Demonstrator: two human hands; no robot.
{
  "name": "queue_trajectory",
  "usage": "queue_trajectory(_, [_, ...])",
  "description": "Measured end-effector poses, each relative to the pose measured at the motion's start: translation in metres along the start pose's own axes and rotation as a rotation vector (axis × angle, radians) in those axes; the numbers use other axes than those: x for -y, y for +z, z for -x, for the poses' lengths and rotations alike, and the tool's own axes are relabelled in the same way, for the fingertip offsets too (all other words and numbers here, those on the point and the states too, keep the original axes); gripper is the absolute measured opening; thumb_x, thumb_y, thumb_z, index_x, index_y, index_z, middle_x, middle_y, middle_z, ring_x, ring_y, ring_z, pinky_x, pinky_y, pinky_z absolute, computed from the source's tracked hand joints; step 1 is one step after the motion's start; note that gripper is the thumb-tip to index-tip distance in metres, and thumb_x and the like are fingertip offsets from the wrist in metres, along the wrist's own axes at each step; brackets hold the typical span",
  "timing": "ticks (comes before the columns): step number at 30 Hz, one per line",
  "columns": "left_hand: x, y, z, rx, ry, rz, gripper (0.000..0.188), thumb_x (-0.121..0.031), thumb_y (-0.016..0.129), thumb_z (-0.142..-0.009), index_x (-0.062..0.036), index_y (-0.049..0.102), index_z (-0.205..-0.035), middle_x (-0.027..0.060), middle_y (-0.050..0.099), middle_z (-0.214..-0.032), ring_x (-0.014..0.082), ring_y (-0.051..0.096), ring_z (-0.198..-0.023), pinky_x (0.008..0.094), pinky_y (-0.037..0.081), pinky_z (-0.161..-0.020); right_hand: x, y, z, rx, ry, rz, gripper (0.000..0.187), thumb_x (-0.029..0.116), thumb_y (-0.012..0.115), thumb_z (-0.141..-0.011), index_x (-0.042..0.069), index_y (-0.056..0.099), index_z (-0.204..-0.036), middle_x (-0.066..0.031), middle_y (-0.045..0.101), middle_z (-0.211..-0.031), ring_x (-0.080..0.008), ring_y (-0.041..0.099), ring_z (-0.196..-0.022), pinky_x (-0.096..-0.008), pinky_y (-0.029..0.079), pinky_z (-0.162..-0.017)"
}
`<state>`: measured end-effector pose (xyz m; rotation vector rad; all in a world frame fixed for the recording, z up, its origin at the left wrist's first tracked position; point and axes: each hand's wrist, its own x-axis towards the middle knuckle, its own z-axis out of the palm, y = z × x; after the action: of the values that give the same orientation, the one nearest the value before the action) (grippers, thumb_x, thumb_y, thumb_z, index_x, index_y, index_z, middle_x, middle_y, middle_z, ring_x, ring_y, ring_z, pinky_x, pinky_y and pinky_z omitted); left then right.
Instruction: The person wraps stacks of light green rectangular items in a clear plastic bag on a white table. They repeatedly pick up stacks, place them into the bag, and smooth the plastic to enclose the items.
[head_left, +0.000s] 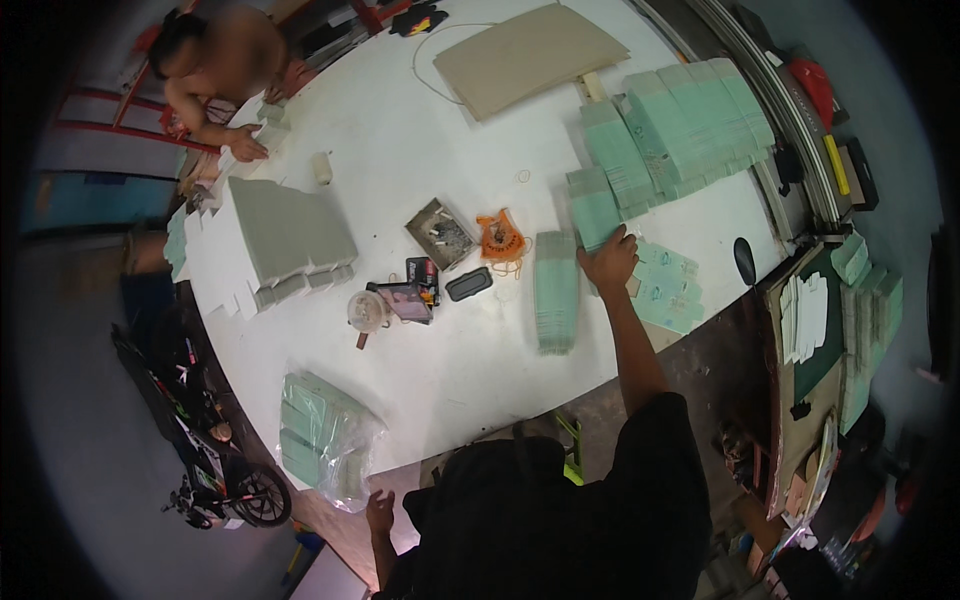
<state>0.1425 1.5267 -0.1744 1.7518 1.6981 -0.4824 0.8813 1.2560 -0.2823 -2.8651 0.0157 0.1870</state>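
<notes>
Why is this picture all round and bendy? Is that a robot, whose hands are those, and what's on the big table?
No robot here, just a person in black sleeves with two bare hands. The only picture comes from a wide camera on that person's head, looking down. Its fisheye lens bends straight edges.

The right hand touches the near end of a green card stack; I can't tell how tightly it grips. The left hand is past the table's edge, near a clear plastic bag of green pieces, with nothing visible in it.

On the white table are more green stacks, a pale grey stack, brown board and an orange pouch. Across it, another person is handling pale pieces.
</notes>
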Motion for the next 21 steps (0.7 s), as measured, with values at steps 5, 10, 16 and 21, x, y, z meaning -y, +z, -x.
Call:
queue_trajectory(5, [-0.049, -0.016, -0.014, -0.082, 0.157, 0.048, 0.059, -0.037, 0.078, -0.092, 0.0059, 0.062, -0.131, 0.0227, 0.073, -0.113, 0.0302, 0.073, -0.1, 0.0403, 0.058, -0.085, -0.004, 0.013, -0.038, 0.029, 0.048, -0.069, 0.096, 0.049, 0.085, -0.072, -0.009, 0.043, -0.136, -0.0263, 0.061, -0.115, -0.0427, 0.064, -0.108, -0.055, 0.054, -0.091])
queue_trajectory(10, [-0.03, 0.009, 0.017, -0.082, 0.174, 0.192, 0.05, -0.034, 0.075, -0.095, 0.0029, 0.065, -0.128, 0.021, 0.073, -0.113, 0.0323, 0.073, -0.101, 0.0417, 0.058, -0.085, 0.016, -0.009, -0.016, -0.058, -0.117, -0.123, 0.091, 0.051, 0.085, -0.072, -0.01, 0.051, -0.13, -0.0299, 0.067, -0.115, -0.045, 0.067, -0.109, -0.0534, 0.054, -0.093])
queue_trajectory(16, [0.006, -0.007, 0.012, -0.442, 0.194, 0.106, 0.043, -0.034, 0.079, -0.088, 0.0024, 0.07, -0.11, 0.019, 0.072, -0.093, 0.0359, 0.07, -0.08, 0.0451, 0.057, -0.078, -0.002, -0.121, 0.106, -0.017, -0.382, -0.492, 0.076, 0.024, 0.09, -0.076, -0.01, 0.055, -0.134, -0.0245, 0.069, -0.119, -0.0346, 0.068, -0.109, -0.0435, 0.053, -0.098])
queue_trajectory(21, [0.007, -0.044, 0.012, -0.821, 0.135, -0.183, 0.086, -0.037, 0.083, -0.08, -0.0073, 0.042, -0.15, 0.0271, 0.047, -0.14, 0.0446, 0.044, -0.132, 0.0608, 0.032, -0.111, 0.01, -0.123, 0.219, 0.862, -0.41, -0.786, 0.079, 0.009, 0.09, -0.072, -0.008, 0.052, -0.139, -0.0181, 0.066, -0.125, -0.0292, 0.064, -0.115, -0.0415, 0.051, -0.101])
